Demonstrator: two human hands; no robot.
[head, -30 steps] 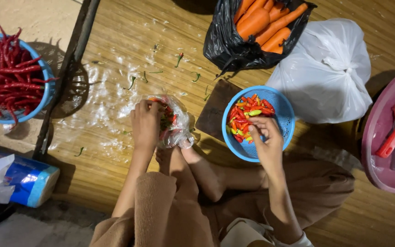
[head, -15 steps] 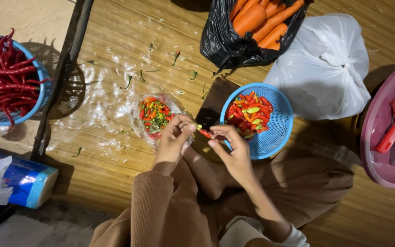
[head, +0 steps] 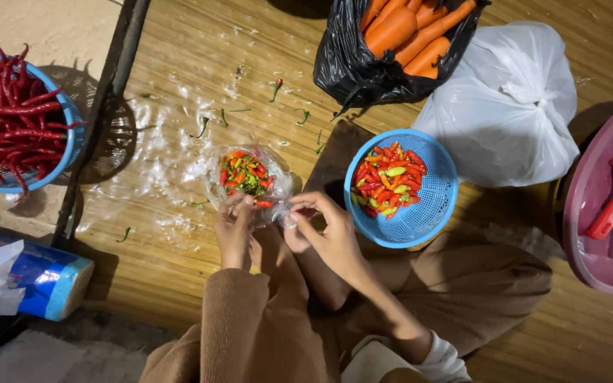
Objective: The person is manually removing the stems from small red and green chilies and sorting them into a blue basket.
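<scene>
Both hands at clear plastic bag of small chillies: left hand pinching red chilli, right hand gripping bag edge; blue basket just beside.

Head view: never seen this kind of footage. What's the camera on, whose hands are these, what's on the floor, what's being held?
There is no machine here. The single camera sits on a person's head and looks down at their own two bare hands and lap; they sit on a wooden slat floor.

The left hand and the right hand both hold the edge of a small clear plastic bag of mixed red, orange and green small chillies.

Around them: a round blue plastic basket of small chillies by the right hand, a blue basket of long red chillies far left, a black plastic bag of orange carrots, a knotted white plastic bag, a pink round tray with a red-handled tool, and loose green stems scattered on the floor.
</scene>
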